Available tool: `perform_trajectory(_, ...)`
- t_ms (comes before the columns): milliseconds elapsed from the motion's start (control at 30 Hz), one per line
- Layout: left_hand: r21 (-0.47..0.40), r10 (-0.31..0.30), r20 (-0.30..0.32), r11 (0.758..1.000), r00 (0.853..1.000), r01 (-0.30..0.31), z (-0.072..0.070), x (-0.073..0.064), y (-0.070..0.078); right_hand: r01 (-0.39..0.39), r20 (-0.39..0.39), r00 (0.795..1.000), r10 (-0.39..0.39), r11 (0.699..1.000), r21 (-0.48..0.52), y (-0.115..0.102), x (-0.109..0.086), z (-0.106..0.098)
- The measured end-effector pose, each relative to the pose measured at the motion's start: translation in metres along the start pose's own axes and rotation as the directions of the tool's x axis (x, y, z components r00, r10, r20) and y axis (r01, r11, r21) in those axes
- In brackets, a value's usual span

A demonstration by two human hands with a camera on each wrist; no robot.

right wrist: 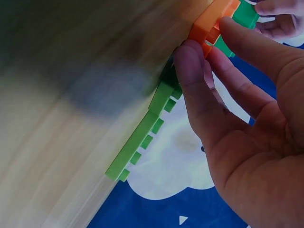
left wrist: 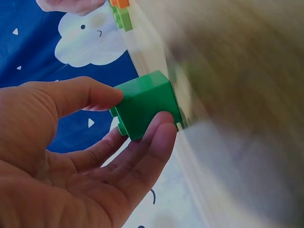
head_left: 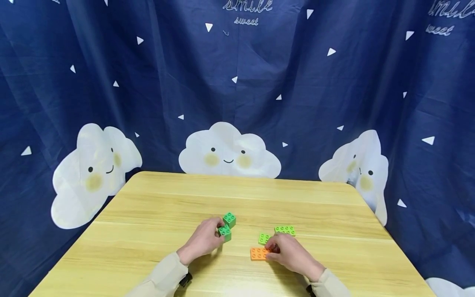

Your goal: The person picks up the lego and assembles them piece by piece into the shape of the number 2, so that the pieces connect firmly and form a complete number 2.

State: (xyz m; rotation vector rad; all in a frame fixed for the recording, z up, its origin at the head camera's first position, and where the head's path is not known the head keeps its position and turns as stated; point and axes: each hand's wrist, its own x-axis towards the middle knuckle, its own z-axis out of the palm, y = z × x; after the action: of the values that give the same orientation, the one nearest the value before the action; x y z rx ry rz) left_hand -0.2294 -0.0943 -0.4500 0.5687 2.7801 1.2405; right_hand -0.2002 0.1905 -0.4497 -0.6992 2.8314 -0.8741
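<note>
My left hand [head_left: 203,239] pinches a dark green toy building brick [head_left: 224,234] between thumb and fingers, its studs facing up. Just behind it stands a second dark green brick [head_left: 229,220] of like size. In the left wrist view the held brick [left wrist: 145,104] shows its smooth sides. To the right, my right hand [head_left: 293,253] grips the right end of a flat orange brick [head_left: 257,253] with thumb and fingertips. Beyond those fingers lie a small lime green brick [head_left: 264,239], partly covered by the hand, and a longer lime green brick [head_left: 285,229].
The bricks are on a light wooden table [head_left: 156,214] with rounded far corners. A dark blue curtain [head_left: 167,82] with white clouds and triangles hangs behind it and along both sides.
</note>
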Motion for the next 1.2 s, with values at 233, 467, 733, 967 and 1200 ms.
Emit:
perform_trajectory(233, -0.024, 0.021, 0.038, 1.000, 0.999, -0.020, 0.000, -0.001, 0.002, 0.021, 0.010, 1.000, -0.021, 1.000, -0.009, -0.001, 0.005, 0.002)
perform_trajectory(467, -0.023, 0.012, 0.060, 1.000, 0.998, -0.010, 0.000, -0.004, 0.009, 0.026, 0.010, 1.000, -0.026, 1.000, -0.004, -0.004, 0.008, 0.005)
perform_trajectory(733, -0.024, 0.062, 0.079, 0.998, 0.995, -0.060, 0.000, -0.006, 0.019, 0.021, 0.004, 1.000, -0.021, 1.000, 0.007, -0.007, 0.012, 0.008)
perform_trajectory(967, -0.071, 0.095, 0.099, 0.994, 0.991, -0.088, 0.002, -0.008, 0.028, 0.023, 0.003, 1.000, -0.023, 1.000, 0.011, -0.008, 0.013, 0.009)
perform_trajectory(1200, -0.062, 0.132, 0.100, 0.990, 0.986, -0.126, 0.007, -0.010, 0.032, 0.051, -0.001, 0.999, -0.051, 0.999, 0.004, -0.010, 0.014, 0.011)
